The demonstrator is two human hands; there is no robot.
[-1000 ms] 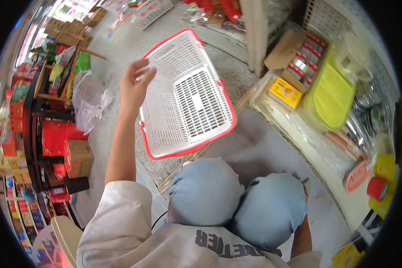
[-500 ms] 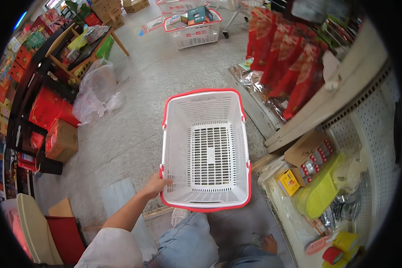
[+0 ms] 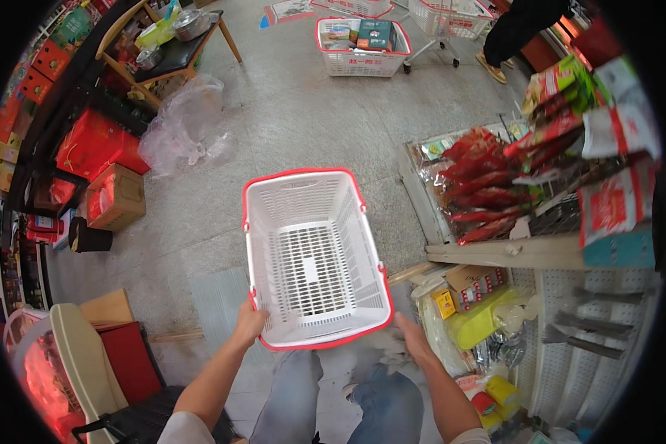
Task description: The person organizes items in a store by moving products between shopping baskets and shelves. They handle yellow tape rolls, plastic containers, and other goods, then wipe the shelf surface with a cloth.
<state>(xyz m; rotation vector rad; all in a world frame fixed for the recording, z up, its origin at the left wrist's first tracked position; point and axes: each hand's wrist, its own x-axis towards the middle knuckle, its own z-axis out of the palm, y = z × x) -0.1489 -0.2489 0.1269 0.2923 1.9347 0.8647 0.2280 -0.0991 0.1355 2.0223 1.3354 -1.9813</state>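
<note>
An empty white plastic shopping basket [image 3: 303, 198] with a red rim hangs in front of my legs, its slotted bottom showing from above. My left hand [image 3: 251, 323] grips the basket's near left side, with the thumb over the rim and the other fingers hidden behind the wall. Close to the near right corner is my right hand [image 3: 410, 337]. Its fingers are blurred and partly hidden, so I cannot tell whether they touch the basket.
Farther ahead, a similar basket [image 3: 362, 65] holding boxes stands on the floor, near a wheeled cart [image 3: 451, 22]. A person's leg [image 3: 522, 33] is at the far right. Shelves [image 3: 555, 303] flank the right; a chair [image 3: 174, 63], plastic bag [image 3: 185, 126] and carton [image 3: 118, 198] are left.
My right hand has risen from low beside my leg to the basket's near right corner. The basket now appears farther left and tilted, as the view swung right. A person's leg has come into view.
</note>
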